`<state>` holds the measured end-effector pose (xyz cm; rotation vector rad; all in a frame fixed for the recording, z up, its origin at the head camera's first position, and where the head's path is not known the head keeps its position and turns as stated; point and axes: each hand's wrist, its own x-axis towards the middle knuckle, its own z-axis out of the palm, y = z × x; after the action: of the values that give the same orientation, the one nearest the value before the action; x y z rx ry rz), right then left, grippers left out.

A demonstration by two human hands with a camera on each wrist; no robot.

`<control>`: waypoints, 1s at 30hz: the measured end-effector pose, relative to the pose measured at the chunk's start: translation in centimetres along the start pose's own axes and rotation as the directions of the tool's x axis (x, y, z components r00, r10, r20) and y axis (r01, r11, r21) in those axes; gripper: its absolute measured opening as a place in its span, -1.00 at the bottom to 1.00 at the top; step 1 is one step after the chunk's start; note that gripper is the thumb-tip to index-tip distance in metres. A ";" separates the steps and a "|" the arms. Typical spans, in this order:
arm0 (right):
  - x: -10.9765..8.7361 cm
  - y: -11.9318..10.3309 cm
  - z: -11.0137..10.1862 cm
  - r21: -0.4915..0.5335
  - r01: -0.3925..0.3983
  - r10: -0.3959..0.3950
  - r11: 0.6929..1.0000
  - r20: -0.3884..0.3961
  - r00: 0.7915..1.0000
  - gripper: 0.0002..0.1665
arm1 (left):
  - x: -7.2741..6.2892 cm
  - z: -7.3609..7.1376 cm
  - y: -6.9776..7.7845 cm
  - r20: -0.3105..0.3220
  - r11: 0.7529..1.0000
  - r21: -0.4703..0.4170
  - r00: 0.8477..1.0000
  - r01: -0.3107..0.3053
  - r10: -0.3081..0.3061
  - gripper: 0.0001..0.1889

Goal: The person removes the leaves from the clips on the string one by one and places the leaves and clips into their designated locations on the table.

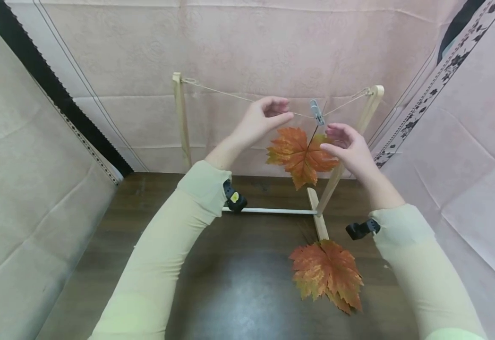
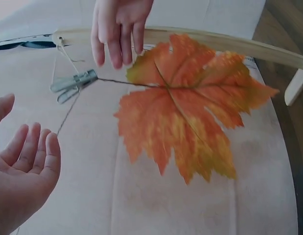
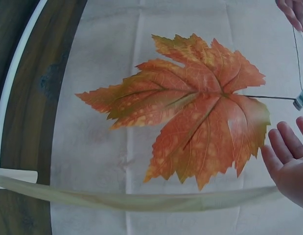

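Observation:
An orange maple leaf [image 1: 302, 153] hangs by its dark stem from a pale blue-grey clothespin [image 1: 317, 112], which sits on a string [image 1: 226, 93]. My left hand [image 1: 268, 115] is beside the string, left of the clothespin, with fingers loosely bent and nothing in them. Just right of the leaf, below the clothespin, is my right hand [image 1: 347, 144], its fingers relaxed and holding nothing. In the left wrist view the clothespin [image 2: 73, 85] bites the stem end, and both hands stand apart from it. The right wrist view shows the leaf [image 3: 210, 107] spread out.
The string runs between two wooden posts, left [image 1: 181, 118] and right [image 1: 368, 111]. A white rod [image 1: 277, 211] joins the frame's base near a wooden foot [image 1: 321, 226]. More maple leaves [image 1: 327, 274] lie stacked on the dark wooden table [image 1: 230, 283]. Pale cloth surrounds the area.

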<state>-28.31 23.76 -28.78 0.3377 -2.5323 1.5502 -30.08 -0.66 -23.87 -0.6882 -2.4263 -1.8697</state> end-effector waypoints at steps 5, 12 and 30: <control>1.0 0.0 0.8 0.008 0.003 -0.003 1.000 -0.001 1.000 -0.35 | 1.2 0.8 0.6 -0.001 0.999 -0.032 1.000 0.014 -0.014 -0.49; 2.2 0.4 1.6 0.007 -0.029 0.029 1.000 -0.015 0.999 -0.42 | 2.4 1.6 1.1 -0.015 0.998 -0.042 0.999 0.047 -0.047 -0.44; 3.3 1.2 2.3 -0.022 -0.002 0.001 1.000 -0.062 0.998 -0.87 | 4.1 5.5 0.6 -0.071 0.998 0.025 0.995 0.066 -0.064 -0.51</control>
<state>-31.87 21.88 -30.07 0.2803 -2.5012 1.5080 -32.13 5.92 -23.84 -0.5390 -2.4542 -1.8465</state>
